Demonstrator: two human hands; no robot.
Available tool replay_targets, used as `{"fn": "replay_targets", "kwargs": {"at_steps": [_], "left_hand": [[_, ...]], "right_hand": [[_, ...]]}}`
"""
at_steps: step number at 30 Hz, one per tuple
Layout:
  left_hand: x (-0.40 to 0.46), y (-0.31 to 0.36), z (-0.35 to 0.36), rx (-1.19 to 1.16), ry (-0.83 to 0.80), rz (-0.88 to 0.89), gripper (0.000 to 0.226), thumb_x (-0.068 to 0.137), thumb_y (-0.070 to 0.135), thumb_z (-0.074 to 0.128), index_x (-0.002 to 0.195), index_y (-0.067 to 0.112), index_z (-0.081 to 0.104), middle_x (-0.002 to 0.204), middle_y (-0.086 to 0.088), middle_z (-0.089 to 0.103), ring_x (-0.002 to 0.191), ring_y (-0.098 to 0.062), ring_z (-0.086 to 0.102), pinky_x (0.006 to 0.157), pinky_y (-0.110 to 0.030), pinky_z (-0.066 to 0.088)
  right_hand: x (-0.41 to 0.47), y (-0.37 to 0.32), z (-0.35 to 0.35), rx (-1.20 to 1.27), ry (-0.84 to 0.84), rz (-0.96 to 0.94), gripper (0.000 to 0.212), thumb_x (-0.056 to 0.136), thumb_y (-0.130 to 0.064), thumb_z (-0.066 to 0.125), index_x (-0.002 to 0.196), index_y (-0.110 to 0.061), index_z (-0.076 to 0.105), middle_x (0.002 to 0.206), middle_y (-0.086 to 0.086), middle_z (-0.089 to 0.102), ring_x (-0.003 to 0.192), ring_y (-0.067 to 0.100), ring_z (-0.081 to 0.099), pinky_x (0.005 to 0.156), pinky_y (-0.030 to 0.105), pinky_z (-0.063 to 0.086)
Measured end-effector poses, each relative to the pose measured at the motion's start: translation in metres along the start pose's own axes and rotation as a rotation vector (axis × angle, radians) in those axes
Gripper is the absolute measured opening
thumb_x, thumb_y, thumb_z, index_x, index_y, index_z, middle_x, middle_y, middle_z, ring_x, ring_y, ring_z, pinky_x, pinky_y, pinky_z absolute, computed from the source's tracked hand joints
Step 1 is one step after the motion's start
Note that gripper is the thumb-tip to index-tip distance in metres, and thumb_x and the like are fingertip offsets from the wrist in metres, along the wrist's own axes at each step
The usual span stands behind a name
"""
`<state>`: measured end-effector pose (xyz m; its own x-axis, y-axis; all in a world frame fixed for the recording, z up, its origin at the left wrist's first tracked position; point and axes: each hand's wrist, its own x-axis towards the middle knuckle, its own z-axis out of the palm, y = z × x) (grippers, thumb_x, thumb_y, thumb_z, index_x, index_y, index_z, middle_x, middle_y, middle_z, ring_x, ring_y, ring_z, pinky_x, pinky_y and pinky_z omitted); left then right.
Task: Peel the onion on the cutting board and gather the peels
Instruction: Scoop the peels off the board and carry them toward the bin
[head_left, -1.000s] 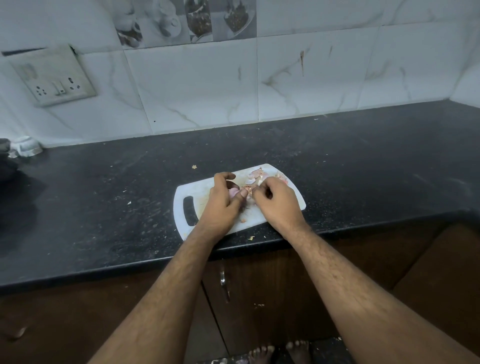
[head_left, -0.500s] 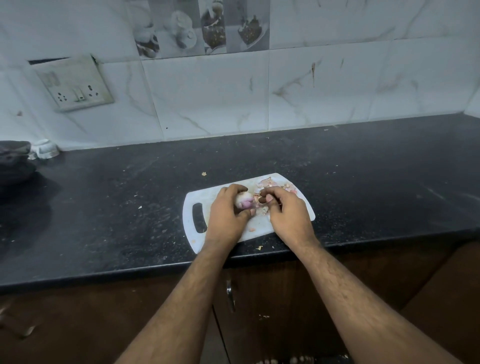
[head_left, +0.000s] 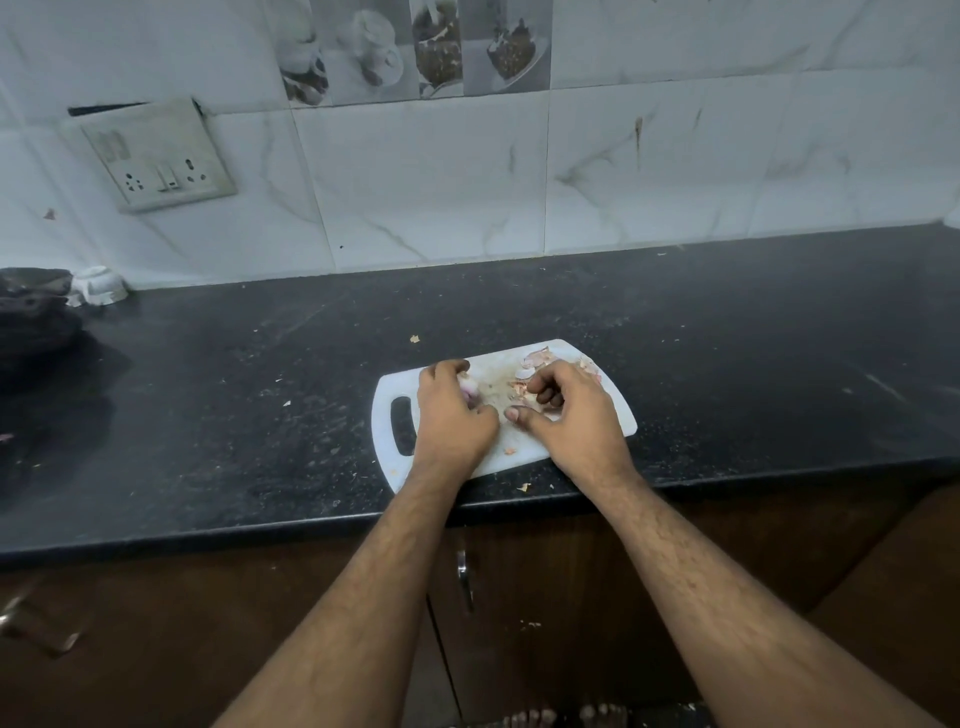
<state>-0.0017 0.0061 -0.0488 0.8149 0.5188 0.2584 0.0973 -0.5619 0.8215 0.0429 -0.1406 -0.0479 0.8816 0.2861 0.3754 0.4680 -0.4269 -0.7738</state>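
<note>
A white cutting board (head_left: 395, 395) with a handle slot lies near the front edge of the black counter. My left hand (head_left: 449, 415) is closed around a small pale pink onion (head_left: 470, 397), which shows only as a sliver between the fingers. My right hand (head_left: 569, 410) rests on the board to the right of the onion, apart from it, fingers curled over a patch of peel bits (head_left: 519, 387). More pinkish peels (head_left: 535, 357) lie heaped at the board's far right corner. Whether the right fingers pinch any peel cannot be seen.
Small peel scraps lie on the black counter (head_left: 727, 338) at the back (head_left: 414, 339) and by the front edge (head_left: 524, 487). A dark object (head_left: 36, 317) and a small white bowl (head_left: 98, 285) sit at the far left. A switch socket (head_left: 156, 156) hangs on the tiled wall.
My hands have come apart: the right hand let go of the onion and dropped to the board by the peels. The left hand keeps the onion, now more covered.
</note>
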Motion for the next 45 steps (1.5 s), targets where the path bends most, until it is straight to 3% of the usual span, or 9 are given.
{"fn": "replay_targets", "kwargs": {"at_steps": [6,10,15,21,25,30,35,38,45], "left_hand": [[-0.002,-0.001,0.004,0.108,-0.044,0.112,0.061,0.089,0.016,0.064,0.145,0.019,0.039,0.155,-0.011,0.029,0.141,-0.031,0.029,0.117,-0.046,0.033],[-0.007,0.001,0.004,0.197,-0.064,0.353,0.048,0.102,0.032,0.055,0.144,0.012,0.045,0.165,-0.007,0.024,0.153,-0.023,0.018,0.125,-0.038,0.021],[-0.012,0.009,0.006,0.242,-0.212,0.535,0.042,0.109,0.032,0.039,0.145,0.012,0.047,0.165,0.0,0.031,0.148,-0.015,0.032,0.12,-0.03,0.028],[-0.013,0.016,0.006,0.084,-0.302,0.3,0.055,0.11,0.038,0.034,0.155,0.007,0.03,0.163,-0.007,0.034,0.146,-0.007,0.029,0.112,-0.014,0.016],[-0.005,0.013,0.004,-0.149,-0.332,0.045,0.066,0.108,0.05,0.026,0.161,0.011,0.017,0.171,-0.002,0.013,0.157,-0.012,0.007,0.128,-0.03,0.004],[0.001,0.013,0.003,-0.327,-0.302,-0.07,0.042,0.108,0.054,0.027,0.111,0.034,0.063,0.119,0.026,0.056,0.119,0.011,0.048,0.122,-0.032,0.025],[0.0,0.009,0.007,-0.271,-0.303,-0.021,0.05,0.095,0.075,0.028,0.108,0.052,0.071,0.127,0.014,0.068,0.133,-0.006,0.053,0.123,-0.04,0.03],[-0.002,0.014,0.005,-0.271,-0.328,-0.03,0.045,0.102,0.066,0.023,0.085,0.068,0.065,0.111,0.023,0.064,0.126,-0.003,0.053,0.121,-0.037,0.03],[0.005,0.009,0.003,-0.478,-0.302,-0.118,0.055,0.086,0.079,0.029,0.109,0.041,0.061,0.12,0.011,0.069,0.121,-0.008,0.063,0.117,-0.043,0.041]], "right_hand": [[-0.002,0.003,0.0,-0.076,0.147,-0.059,0.014,0.096,-0.033,0.066,0.099,-0.021,0.072,0.103,-0.011,0.061,0.096,0.006,0.054,0.079,0.014,0.043],[0.009,0.008,-0.016,-0.076,0.339,-0.024,0.023,0.103,-0.032,0.056,0.111,-0.016,0.071,0.112,-0.004,0.062,0.107,0.015,0.055,0.077,0.007,0.032],[0.058,0.031,-0.026,-0.243,-0.002,-0.014,0.054,0.107,-0.048,0.035,0.143,-0.013,0.053,0.146,0.005,0.053,0.133,0.023,0.051,0.108,0.038,0.042],[0.082,0.037,-0.015,-0.319,-0.43,-0.057,0.067,0.104,-0.063,0.015,0.156,-0.025,0.035,0.162,-0.002,0.036,0.147,0.018,0.037,0.12,0.045,0.029],[0.085,0.038,-0.009,-0.359,-0.489,-0.164,0.044,0.108,-0.044,0.032,0.143,-0.031,0.055,0.149,-0.009,0.054,0.136,0.013,0.05,0.115,0.04,0.038],[0.067,0.032,-0.012,-0.232,-0.522,-0.219,0.039,0.108,-0.041,0.037,0.13,-0.029,0.067,0.128,-0.01,0.07,0.118,0.009,0.063,0.104,0.029,0.046],[0.05,0.029,-0.013,0.041,-0.492,-0.165,0.048,0.107,-0.051,0.032,0.122,-0.026,0.07,0.121,-0.009,0.072,0.114,0.008,0.066,0.105,0.037,0.049],[0.04,0.029,-0.025,0.2,-0.404,-0.141,0.05,0.105,-0.055,0.032,0.124,-0.026,0.067,0.126,-0.01,0.066,0.12,0.004,0.06,0.107,0.037,0.048],[0.026,0.032,-0.015,-0.389,-0.455,-0.445,0.088,0.085,-0.081,0.042,0.154,-0.03,0.021,0.152,-0.006,0.034,0.132,0.015,0.048,0.094,0.038,0.049]]}}
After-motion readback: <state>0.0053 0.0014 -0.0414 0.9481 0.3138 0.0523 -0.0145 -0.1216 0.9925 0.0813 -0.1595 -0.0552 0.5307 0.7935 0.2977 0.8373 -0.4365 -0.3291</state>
